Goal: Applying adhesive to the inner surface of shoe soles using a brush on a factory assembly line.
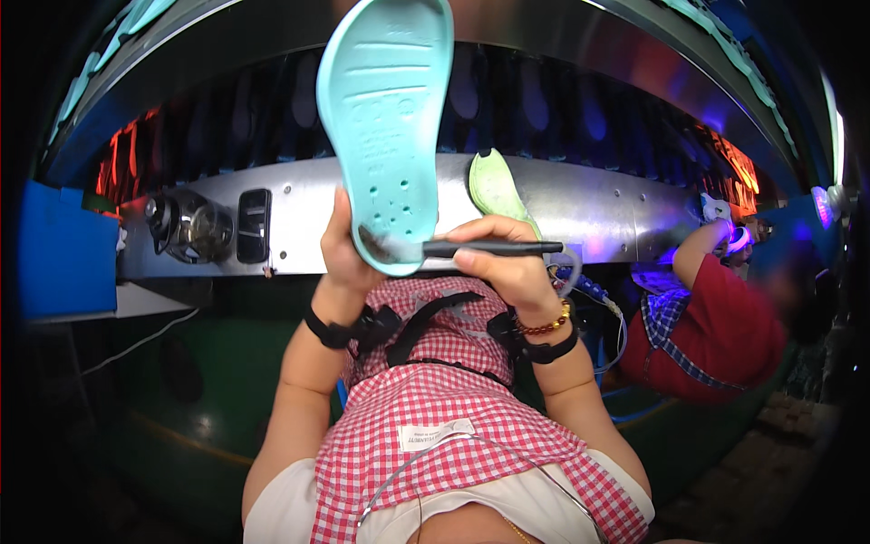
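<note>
The person's left hand point(344, 258), at nine o'clock from the centre of the view, is gripping the turquoise sole point(390, 118) by its lower end. One digit is lying along the sole's left edge; the other fingers are mostly hiding behind it, so I cannot tell if they are spread or pressed together. The sole is standing between eleven and twelve o'clock, and it is showing grooves and small round holes.

The right hand point(509, 263), at three o'clock, is pinching the black handle of a brush point(489, 247) between thumb and fingers. The handle is pointing to three o'clock, while the blurred bristle end is lying over the sole's lower end.

A light green piece point(497, 189) is resting on the metal counter point(598, 204) at one o'clock. Between nine and ten o'clock, a glass pot point(201, 227) is standing just beside a black flat object point(254, 225). Between three and four o'clock, a co-worker in a red top point(716, 335) is bending an arm toward the counter.
</note>
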`<act>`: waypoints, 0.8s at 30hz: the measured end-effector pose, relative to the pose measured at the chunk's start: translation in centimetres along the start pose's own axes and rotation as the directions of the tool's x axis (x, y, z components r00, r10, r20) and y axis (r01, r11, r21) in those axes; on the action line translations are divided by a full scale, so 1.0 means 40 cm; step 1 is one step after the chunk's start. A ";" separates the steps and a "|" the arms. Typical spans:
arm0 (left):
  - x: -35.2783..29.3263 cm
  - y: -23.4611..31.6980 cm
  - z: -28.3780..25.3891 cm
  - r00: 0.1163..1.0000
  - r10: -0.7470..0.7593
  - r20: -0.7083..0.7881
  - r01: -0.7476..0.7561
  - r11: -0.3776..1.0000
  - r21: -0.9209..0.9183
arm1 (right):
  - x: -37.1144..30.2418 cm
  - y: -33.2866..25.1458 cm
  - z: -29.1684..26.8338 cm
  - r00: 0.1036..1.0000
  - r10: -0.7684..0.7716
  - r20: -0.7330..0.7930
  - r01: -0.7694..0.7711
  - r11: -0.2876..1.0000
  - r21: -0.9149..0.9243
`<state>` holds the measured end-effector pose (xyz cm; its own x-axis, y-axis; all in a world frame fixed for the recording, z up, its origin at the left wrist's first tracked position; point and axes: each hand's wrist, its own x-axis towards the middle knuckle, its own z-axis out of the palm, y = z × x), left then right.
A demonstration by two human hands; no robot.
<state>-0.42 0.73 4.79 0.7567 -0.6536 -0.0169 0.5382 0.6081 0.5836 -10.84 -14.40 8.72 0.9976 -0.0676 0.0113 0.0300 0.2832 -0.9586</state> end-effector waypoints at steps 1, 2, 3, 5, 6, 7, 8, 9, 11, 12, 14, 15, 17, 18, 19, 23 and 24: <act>0.004 0.002 -0.014 0.998 -0.060 0.005 0.060 0.992 -0.108 | -0.013 -0.021 -0.007 0.994 0.099 0.051 -0.089 0.981 -0.171; 0.008 0.009 -0.024 0.997 -0.051 0.064 0.056 0.995 -0.086 | -0.011 -0.034 -0.010 0.984 -0.051 0.169 0.090 0.969 -0.231; 0.012 0.015 -0.030 0.989 -0.065 0.135 0.078 0.993 -0.088 | -0.012 -0.049 -0.017 0.971 -0.052 0.233 0.100 0.974 -0.202; 0.023 0.038 -0.030 0.985 -0.092 0.143 0.100 0.994 -0.053 | -0.003 -0.069 -0.027 0.973 -0.089 0.212 0.154 0.936 -0.316; 0.025 0.049 -0.025 0.964 -0.146 0.221 0.145 0.989 0.017 | 0.000 -0.075 -0.031 0.985 -0.118 0.126 0.163 0.873 -0.460; 0.031 0.061 -0.017 0.949 -0.216 0.227 0.196 0.975 0.109 | 0.009 -0.080 -0.033 0.966 -0.025 0.256 0.146 0.872 -0.468; 0.032 0.070 -0.007 0.934 -0.201 0.297 0.181 0.979 0.092 | 0.012 -0.084 -0.036 0.917 -0.088 0.389 0.292 0.811 -0.506; 0.032 0.080 0.004 0.912 -0.325 0.251 0.304 0.945 0.120 | 0.016 -0.089 -0.039 0.867 -0.152 0.475 0.375 0.827 -0.419; 0.028 0.097 0.025 0.862 -0.491 0.127 0.460 0.862 0.213 | 0.019 -0.098 -0.044 0.759 -0.176 0.626 0.427 0.862 -0.275; 0.023 0.102 0.036 0.849 -0.493 0.190 0.466 0.868 0.170 | 0.017 -0.104 -0.046 0.773 -0.091 0.628 0.378 0.860 -0.341; 0.018 0.107 0.052 0.867 -0.490 0.092 0.450 0.847 0.282 | 0.017 -0.110 -0.051 0.848 -0.225 0.480 0.464 0.752 -0.468; 0.016 0.112 0.056 0.862 -0.495 0.111 0.436 0.834 0.337 | 0.018 -0.111 -0.054 0.854 -0.111 0.508 0.376 0.806 -0.457; 0.008 0.119 0.060 0.856 -0.515 0.042 0.441 0.770 0.460 | 0.018 -0.115 -0.059 0.787 -0.096 0.609 0.440 0.779 -0.447; 0.002 0.123 0.059 0.855 -0.516 0.046 0.431 0.758 0.489 | 0.017 -0.118 -0.061 0.763 -0.079 0.641 0.464 0.758 -0.458; 0.001 0.131 0.055 0.827 -0.561 -0.040 0.513 0.722 0.464 | 0.017 -0.119 -0.064 0.766 -0.080 0.638 0.460 0.761 -0.458; -0.004 0.150 0.030 0.804 -0.593 -0.046 0.556 0.721 0.414 | 0.012 -0.124 -0.079 0.800 -0.209 0.562 0.506 0.739 -0.444; -0.003 0.152 0.026 0.811 -0.584 -0.020 0.536 0.730 0.424 | 0.016 -0.120 -0.082 0.816 -0.120 0.565 0.435 0.772 -0.464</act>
<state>2.40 4.04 9.20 0.3068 -0.8767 -0.3706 0.6408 -0.0976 0.7614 -10.54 -18.94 12.41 0.8454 0.4518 0.2850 0.4282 -0.2541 -0.8672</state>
